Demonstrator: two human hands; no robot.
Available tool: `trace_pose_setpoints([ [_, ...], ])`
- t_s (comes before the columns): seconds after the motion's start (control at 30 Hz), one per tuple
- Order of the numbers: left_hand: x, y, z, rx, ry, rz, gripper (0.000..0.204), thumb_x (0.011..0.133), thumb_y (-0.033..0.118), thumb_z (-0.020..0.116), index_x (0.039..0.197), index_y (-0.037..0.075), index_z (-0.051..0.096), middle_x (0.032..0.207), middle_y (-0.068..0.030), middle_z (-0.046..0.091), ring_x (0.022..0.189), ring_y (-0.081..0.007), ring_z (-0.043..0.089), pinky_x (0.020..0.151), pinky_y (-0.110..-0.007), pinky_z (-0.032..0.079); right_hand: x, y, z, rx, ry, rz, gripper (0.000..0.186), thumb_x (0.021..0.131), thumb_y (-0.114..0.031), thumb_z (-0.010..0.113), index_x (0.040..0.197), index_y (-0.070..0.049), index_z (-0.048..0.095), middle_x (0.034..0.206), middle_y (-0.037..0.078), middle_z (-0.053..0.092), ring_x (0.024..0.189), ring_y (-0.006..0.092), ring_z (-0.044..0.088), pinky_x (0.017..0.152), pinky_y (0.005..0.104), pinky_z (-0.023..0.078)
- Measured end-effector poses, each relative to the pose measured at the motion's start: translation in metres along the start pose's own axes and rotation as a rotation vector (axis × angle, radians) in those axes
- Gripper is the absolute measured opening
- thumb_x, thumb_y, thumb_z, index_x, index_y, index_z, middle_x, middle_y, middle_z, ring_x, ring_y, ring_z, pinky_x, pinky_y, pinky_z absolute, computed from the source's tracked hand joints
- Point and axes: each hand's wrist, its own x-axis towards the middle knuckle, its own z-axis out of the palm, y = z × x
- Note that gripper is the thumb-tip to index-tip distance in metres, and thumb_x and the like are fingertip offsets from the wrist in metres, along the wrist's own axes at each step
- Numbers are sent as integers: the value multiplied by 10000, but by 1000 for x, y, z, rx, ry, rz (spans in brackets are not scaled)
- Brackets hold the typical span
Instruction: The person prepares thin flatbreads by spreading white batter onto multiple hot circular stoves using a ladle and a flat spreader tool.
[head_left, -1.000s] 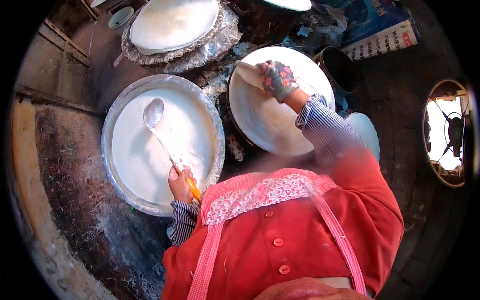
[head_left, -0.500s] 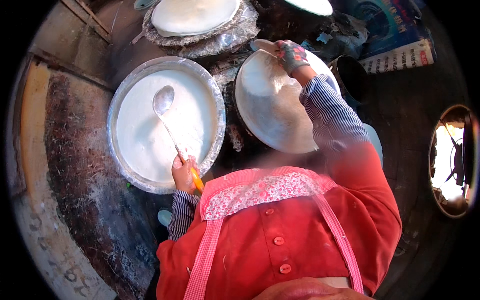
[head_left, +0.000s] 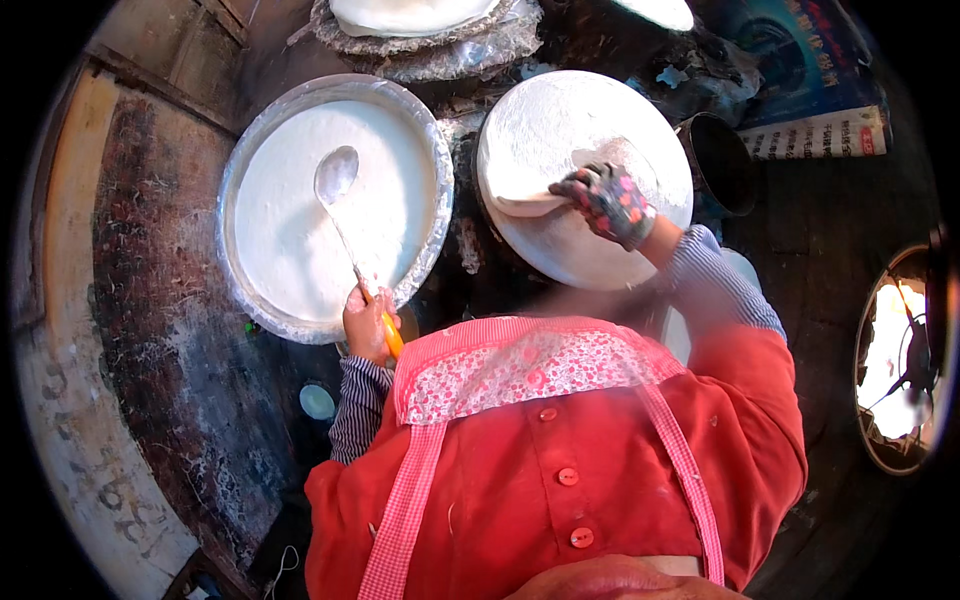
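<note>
My left hand (head_left: 367,325) is closed around the orange handle of a metal ladle (head_left: 337,172). The ladle's bowl rests at the surface of white liquid batter (head_left: 290,240) in a wide, whitish-smeared basin (head_left: 228,215). On the right, my gloved right hand (head_left: 612,210) grips a pale, flat spreader (head_left: 530,205). That spreader lies low over a round griddle (head_left: 560,255), on its left-middle part. White batter coats much of the griddle's top, thickest toward the far side, with a greyer patch near my fingers.
A round white sheet (head_left: 410,12) lies on a woven mat at the back. A dark open pot (head_left: 722,160) stands right of the griddle, below a blue printed panel (head_left: 800,60). A small pale bowl (head_left: 317,402) sits low left, near a stained board (head_left: 160,280).
My right hand has swept the spreader from the griddle's far edge toward me, and batter now covers more of the top. My left hand still holds the ladle over the basin.
</note>
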Motion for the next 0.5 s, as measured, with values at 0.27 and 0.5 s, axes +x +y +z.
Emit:
trace_pose_setpoints([
  [0.27, -14, -4, 6, -14, 11, -9, 338, 886, 110, 490, 1205, 30, 412, 763, -13, 490, 585, -91, 479, 450, -223, 438, 29, 31, -28, 173, 164, 245, 237, 787, -122, 577, 1017, -89, 621, 916, 122, 586, 857, 290, 569, 725, 365, 469],
  [0.5, -18, -3, 12, -59, 28, -14, 354, 864, 46, 480, 1210, 21, 416, 764, -32, 514, 574, -92, 485, 448, -220, 430, 99, 26, 28, -103, 25, 114, 213, 764, -148, 547, 961, -117, 622, 883, 94, 605, 821, 270, 576, 681, 371, 469],
])
